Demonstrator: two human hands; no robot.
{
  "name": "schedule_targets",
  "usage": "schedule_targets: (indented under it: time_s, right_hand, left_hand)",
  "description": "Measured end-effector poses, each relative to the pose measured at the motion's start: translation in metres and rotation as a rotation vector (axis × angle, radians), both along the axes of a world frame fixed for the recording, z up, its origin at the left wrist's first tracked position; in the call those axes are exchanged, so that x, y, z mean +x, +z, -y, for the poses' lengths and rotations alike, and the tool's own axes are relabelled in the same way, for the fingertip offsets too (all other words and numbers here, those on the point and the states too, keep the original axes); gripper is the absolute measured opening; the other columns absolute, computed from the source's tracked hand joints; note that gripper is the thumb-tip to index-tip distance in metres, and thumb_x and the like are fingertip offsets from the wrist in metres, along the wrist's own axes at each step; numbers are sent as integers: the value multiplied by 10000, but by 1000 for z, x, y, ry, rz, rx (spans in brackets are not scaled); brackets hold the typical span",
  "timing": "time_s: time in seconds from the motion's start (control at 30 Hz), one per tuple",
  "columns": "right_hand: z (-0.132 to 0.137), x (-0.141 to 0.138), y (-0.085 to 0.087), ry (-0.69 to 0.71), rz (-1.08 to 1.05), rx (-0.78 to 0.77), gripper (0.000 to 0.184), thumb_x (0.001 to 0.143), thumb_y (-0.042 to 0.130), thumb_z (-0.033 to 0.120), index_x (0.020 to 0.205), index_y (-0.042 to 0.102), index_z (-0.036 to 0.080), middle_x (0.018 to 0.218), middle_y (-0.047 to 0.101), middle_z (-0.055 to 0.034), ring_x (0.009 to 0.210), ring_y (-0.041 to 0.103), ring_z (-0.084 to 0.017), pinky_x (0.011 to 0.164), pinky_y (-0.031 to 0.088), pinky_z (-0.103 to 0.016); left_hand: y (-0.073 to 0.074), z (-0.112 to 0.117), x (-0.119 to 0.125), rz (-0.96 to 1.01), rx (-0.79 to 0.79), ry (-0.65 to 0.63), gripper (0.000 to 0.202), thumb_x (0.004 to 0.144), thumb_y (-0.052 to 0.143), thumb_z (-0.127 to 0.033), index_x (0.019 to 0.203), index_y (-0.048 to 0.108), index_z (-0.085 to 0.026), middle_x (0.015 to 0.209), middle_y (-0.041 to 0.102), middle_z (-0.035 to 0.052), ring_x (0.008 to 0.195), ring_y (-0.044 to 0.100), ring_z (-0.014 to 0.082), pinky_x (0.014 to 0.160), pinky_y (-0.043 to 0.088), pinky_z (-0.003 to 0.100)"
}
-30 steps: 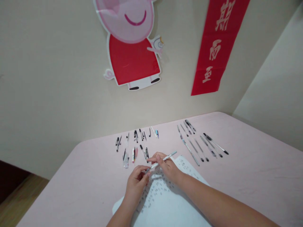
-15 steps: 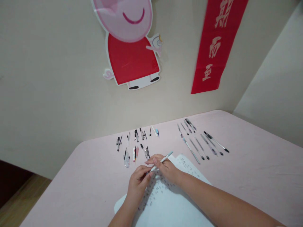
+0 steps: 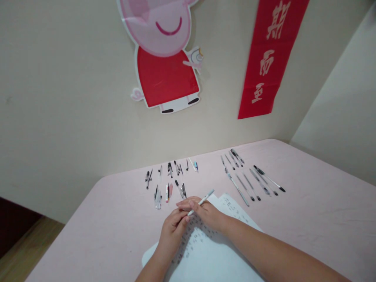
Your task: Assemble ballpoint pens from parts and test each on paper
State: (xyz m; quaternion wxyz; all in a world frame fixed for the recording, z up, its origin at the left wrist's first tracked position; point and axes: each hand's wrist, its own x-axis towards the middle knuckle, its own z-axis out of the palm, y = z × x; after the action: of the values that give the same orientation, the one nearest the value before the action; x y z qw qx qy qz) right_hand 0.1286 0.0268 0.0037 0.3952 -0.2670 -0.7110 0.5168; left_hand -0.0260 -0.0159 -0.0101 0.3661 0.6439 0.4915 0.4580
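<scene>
A slim white pen (image 3: 201,202) with a grey-blue end slants up to the right, held between the thumb and fingers of my right hand (image 3: 205,213). My left hand (image 3: 173,227) is closed, its thumb and fingertips beside the pen's lower end. Whatever those fingers hold is hidden from view. Both hands rest above white paper sheets (image 3: 217,254) that carry rows of small dark handwriting, partly covered by my hands and forearms.
Small groups of pen parts (image 3: 158,199) lie beyond my left hand. Several clear-barrelled pens (image 3: 258,181) lie in rows at the right. A pink cloth (image 3: 111,227) covers the table. The wall behind bears a pig cutout (image 3: 167,78) and a red banner (image 3: 267,74).
The view has shifted slightly. My right fingers have moved a little left over my left hand, and the dark bit at the pen's lower end no longer shows.
</scene>
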Motion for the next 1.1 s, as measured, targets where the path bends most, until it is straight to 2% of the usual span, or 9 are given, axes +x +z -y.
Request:
schedule_targets:
  time_s: [0.17,0.3,0.37,0.47,0.6,0.73,0.8,0.93,1.1]
  right_hand:
    - [-5,1,0,-47,29,-2,477,877,390,548,1058,672,207,1050,649,-108,1031,564,-206,934,406,-396]
    - [-16,8,1,-127,-34,-105,433,786,554,535,1021,674,192,902,612,-62,802,580,-168,707,477,-314]
    - [-21,15,6,-195,-90,-178,424,768,577,526,986,674,176,756,568,-19,653,528,-125,594,444,-260]
    - [-27,25,17,-260,-142,-205,386,758,596,498,925,672,158,583,468,34,541,429,-95,514,369,-221]
    - [-31,33,27,-265,-135,-186,364,749,600,493,785,675,139,508,434,45,500,396,-89,488,324,-221]
    - [-37,40,32,-254,-124,-188,363,730,612,491,752,674,134,451,420,54,445,365,-81,458,281,-221]
    - [-42,47,36,-304,-145,-187,350,729,612,483,754,666,139,444,424,56,436,368,-82,453,287,-221]
    - [-58,67,37,-519,-172,-113,338,739,595,470,802,651,142,532,506,22,498,446,-105,477,356,-225]
    - [-77,90,13,-704,128,34,384,845,427,411,980,650,129,736,621,-56,669,559,-159,563,434,-252]
  left_hand:
    - [2,0,1,25,-25,28,209,786,580,-327,823,730,-186,776,660,72,751,597,202,711,468,322]
    - [1,-2,-2,37,-29,74,212,775,586,-350,801,714,-183,752,645,55,730,583,191,686,457,300]
    - [1,-2,-3,35,-38,105,207,773,587,-347,782,708,-179,738,638,47,707,576,180,673,452,289]
    - [2,-2,-3,43,-56,144,197,769,591,-341,766,702,-177,735,636,42,704,573,175,668,448,281]
    - [3,-1,-1,72,-93,161,231,761,600,-368,792,712,-169,745,646,56,708,573,182,638,448,280]
    - [-1,-1,0,107,-167,160,311,742,624,-409,916,713,-167,764,659,57,665,565,164,582,439,261]
    - [-5,-2,0,135,-193,173,363,720,645,-428,966,701,-167,774,657,54,651,562,158,562,435,256]
    - [-9,-2,0,98,-131,126,341,741,628,-412,980,694,-177,786,634,50,677,568,157,612,445,274]
    - [-6,0,2,-35,-43,30,284,765,596,-399,928,706,-194,778,633,57,674,574,170,615,446,292]
